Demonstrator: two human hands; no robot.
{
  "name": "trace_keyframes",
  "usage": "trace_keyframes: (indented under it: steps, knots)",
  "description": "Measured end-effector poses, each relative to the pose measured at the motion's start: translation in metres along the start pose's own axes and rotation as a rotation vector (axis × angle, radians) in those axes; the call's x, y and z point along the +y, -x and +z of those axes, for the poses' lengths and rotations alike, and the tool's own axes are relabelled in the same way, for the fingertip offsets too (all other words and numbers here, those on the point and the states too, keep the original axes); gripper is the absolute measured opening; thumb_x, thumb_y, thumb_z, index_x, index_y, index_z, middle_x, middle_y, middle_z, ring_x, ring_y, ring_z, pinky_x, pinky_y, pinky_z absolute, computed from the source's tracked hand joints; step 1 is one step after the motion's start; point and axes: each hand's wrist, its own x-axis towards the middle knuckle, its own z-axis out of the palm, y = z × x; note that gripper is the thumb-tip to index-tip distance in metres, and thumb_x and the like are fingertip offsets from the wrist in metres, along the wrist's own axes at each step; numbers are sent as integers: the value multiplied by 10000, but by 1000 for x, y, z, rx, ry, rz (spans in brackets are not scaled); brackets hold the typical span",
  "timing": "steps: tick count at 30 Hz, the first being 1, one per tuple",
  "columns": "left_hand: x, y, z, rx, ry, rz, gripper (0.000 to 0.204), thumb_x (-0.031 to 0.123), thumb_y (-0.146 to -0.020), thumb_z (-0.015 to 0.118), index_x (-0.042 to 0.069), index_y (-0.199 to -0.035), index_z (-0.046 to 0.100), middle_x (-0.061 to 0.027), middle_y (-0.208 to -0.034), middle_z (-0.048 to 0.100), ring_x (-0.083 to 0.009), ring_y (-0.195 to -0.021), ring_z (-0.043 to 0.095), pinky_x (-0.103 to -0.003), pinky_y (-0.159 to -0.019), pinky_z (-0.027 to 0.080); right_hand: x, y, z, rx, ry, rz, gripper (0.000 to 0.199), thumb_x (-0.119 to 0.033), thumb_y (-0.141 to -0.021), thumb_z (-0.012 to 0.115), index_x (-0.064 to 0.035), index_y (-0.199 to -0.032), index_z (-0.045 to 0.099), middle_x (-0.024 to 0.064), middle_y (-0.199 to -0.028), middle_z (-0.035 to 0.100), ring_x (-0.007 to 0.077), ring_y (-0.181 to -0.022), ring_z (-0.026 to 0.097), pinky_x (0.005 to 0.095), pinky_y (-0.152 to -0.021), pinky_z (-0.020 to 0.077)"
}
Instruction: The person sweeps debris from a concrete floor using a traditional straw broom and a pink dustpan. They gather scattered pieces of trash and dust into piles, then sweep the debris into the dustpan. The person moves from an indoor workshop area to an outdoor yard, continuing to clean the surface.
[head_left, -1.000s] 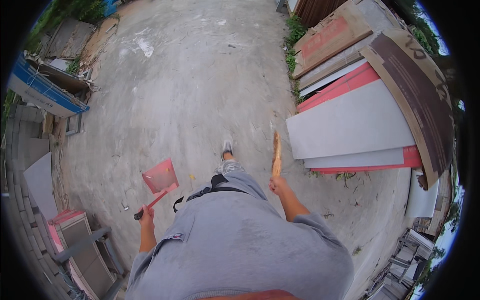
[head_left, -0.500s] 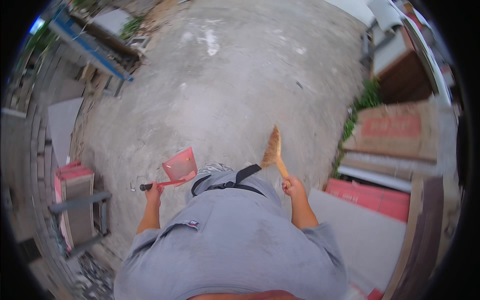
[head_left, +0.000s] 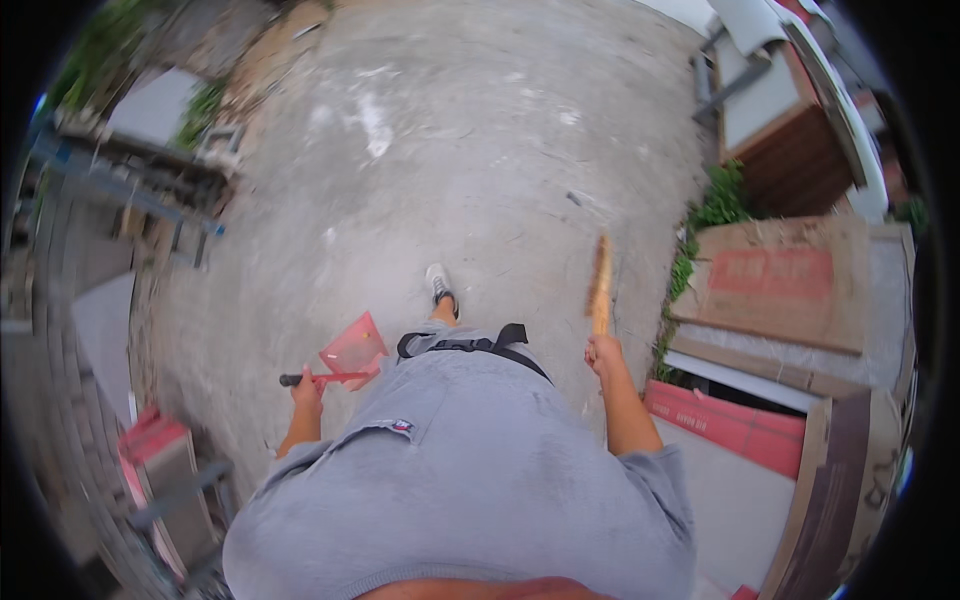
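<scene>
My left hand (head_left: pixel 307 389) grips the dark handle of a red plastic dustpan (head_left: pixel 352 349), whose scoop points forward over the concrete ground (head_left: pixel 450 160). In my right hand (head_left: pixel 603 352) is a small straw hand broom (head_left: pixel 599 283), held upright with the bristles pointing up and forward. My grey shirt fills the lower middle of the view, and one shoe (head_left: pixel 439 284) is stepped forward between the two tools.
Flat boards and panels (head_left: pixel 780 280), brown, red and white, lie stacked at the right beside green weeds (head_left: pixel 712 205). A red and grey cart-like frame (head_left: pixel 160 470) stands at the lower left. Blue metal rails and rubble (head_left: pixel 130 170) line the left side.
The view has swung, so the stacked boards now sit further right and lower. Both hands keep their tools; the broom has tipped more upright and the dustpan stays low at my left.
</scene>
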Motion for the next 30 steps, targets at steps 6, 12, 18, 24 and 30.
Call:
trace_keyframes:
  steps: [6, 12, 18, 24, 30]
  knots:
    - [107, -66, 135, -98, -64, 66, 257, 242, -882, 657, 17, -896, 534, -66, -739, 562, -157, -580, 572, -277, -560, 548, -105, 7, 133, -311, -231, 188, 140, -41, -848, 552, -26, -931, 440, 16, -602, 403, 128, -437, 419, 232, -344, 358]
    - [218, -87, 225, -194, -103, 91, 313, 301, -882, 657, 89, -1069, 522, -56, -815, 605, -158, -705, 630, -253, -606, 540, -182, -4, 334, -407, -31, 354, 145, -66, -845, 587, -47, -935, 475, 61, -634, 469, 146, -480, 473, 271, -400, 407]
    - [306, -2, 307, -216, -218, 189, 313, 359, -917, 600, 110, -1090, 523, -62, -897, 645, -175, -873, 634, -283, -774, 497, -228, -66, 426, -410, 81, 426, 107, -4, -794, 612, -44, -849, 530, 66, -618, 497, 167, -449, 474, 295, -393, 423]
    - [306, 3, 383, -238, -136, 258, 299, 314, -928, 594, 73, -1091, 522, -98, -928, 639, -200, -876, 639, -302, -790, 526, -293, -180, 379, -285, -235, 455, 132, 28, -772, 611, -17, -868, 532, 78, -594, 466, 181, -428, 449, 311, -361, 386]
    - [296, 14, 465, -142, -42, 122, 374, 303, -929, 589, -41, -1044, 495, -163, -945, 600, -255, -887, 633, -352, -870, 536, -404, -236, 184, -45, -461, 393, 119, -17, -811, 578, -59, -894, 503, 47, -617, 455, 143, -456, 441, 269, -383, 358]
